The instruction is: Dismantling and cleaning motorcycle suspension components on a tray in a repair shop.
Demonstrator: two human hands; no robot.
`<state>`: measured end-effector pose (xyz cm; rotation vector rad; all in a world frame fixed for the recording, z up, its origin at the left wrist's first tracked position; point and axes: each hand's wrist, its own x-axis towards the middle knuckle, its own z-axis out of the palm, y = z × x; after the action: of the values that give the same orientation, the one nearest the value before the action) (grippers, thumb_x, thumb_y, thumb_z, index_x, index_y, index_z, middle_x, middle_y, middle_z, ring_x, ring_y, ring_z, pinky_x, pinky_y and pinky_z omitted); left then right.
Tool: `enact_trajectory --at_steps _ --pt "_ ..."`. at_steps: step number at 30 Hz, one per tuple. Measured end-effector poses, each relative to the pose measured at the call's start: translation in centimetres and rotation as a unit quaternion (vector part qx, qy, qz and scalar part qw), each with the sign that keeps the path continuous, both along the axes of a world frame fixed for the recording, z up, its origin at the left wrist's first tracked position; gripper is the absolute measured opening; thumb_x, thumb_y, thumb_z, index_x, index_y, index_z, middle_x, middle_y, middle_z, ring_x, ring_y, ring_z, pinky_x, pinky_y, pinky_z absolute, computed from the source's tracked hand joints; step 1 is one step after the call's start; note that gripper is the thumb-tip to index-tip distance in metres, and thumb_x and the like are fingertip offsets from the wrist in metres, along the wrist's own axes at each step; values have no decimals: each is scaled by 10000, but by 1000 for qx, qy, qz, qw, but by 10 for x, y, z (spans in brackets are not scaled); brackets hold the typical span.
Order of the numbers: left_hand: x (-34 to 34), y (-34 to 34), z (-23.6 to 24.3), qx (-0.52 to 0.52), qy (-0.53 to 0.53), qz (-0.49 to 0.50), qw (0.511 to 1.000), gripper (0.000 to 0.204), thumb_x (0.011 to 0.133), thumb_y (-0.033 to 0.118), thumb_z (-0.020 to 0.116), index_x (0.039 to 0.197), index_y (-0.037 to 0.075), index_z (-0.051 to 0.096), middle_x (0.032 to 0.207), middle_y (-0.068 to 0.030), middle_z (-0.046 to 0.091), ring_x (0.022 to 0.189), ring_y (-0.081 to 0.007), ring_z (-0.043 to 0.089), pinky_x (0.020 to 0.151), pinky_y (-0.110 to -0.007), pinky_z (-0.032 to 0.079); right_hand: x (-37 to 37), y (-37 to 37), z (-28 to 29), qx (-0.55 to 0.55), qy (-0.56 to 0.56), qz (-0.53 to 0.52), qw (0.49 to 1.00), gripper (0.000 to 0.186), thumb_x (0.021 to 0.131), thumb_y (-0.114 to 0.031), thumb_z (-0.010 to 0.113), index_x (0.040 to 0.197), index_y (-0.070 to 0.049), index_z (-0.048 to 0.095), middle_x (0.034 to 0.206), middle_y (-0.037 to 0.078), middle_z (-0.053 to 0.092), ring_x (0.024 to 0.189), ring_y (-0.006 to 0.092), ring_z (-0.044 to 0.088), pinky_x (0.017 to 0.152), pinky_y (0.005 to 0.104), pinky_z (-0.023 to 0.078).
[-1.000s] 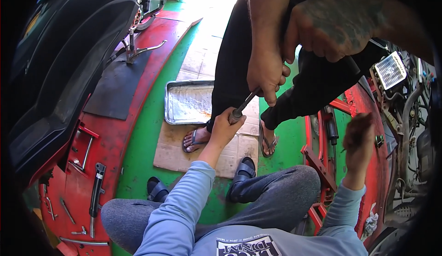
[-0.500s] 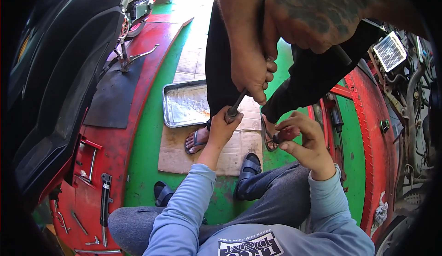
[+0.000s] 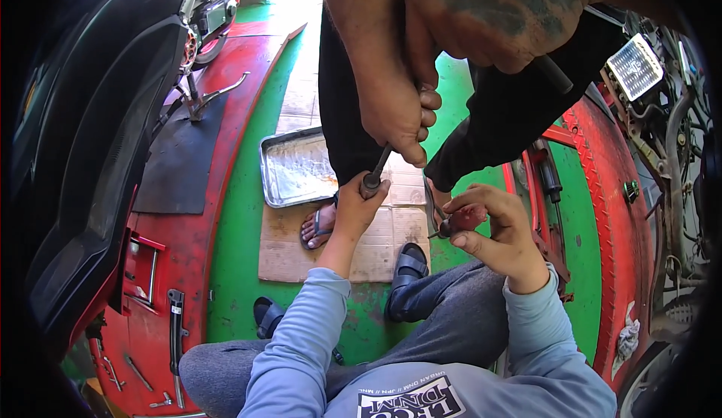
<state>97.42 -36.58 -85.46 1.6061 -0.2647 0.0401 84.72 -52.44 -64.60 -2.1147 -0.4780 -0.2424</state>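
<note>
My left hand [image 3: 356,211] is closed around a dark, round metal piece [image 3: 370,185] whose top end shows above the fingers. A thin metal rod [image 3: 383,161] runs up from it into a co-worker's hand [image 3: 392,111]. The co-worker's other hand [image 3: 500,19], tattooed, is higher up near a dark bar [image 3: 554,75]. To the right, my right hand [image 3: 505,241] pinches a screwdriver with a red handle [image 3: 469,217] between thumb and fingers. Its short shaft points left, apart from the metal piece.
A metal tray [image 3: 297,168] and flattened cardboard [image 3: 293,260] lie on the green floor between red platforms. Hand tools [image 3: 176,335] lie on the left platform, below a black scooter body [image 3: 105,140]. Motorcycle parts [image 3: 669,140] stand at right. The co-worker's legs are straight ahead.
The co-worker's hands and the rod have shifted slightly left, and my left hand with the metal piece has gone along. The screwdriver has tilted a little, so its shaft tip shows more.
</note>
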Motion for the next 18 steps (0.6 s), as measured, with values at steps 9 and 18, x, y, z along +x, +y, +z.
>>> enact_trajectory --at_steps 9,18 --pt "0 2 -2 -4 24 -14 1000 248 819 210 729 785 14 579 593 -24 482 585 -103 400 558 -299 393 -2 0 2 5 14 -1 1000 356 736 -164 807 1019 -5 663 906 95 680 806 182 641 689 278 471" --pt "-2 -2 3 -11 6 -18 1000 242 818 189 726 769 13 567 592 -33 480 588 -98 401 557 -296 393 -1 -2 2 16 12 -1 1000 363 737 -175 812 1013 6 660 898 94 678 800 177 640 692 278 472"
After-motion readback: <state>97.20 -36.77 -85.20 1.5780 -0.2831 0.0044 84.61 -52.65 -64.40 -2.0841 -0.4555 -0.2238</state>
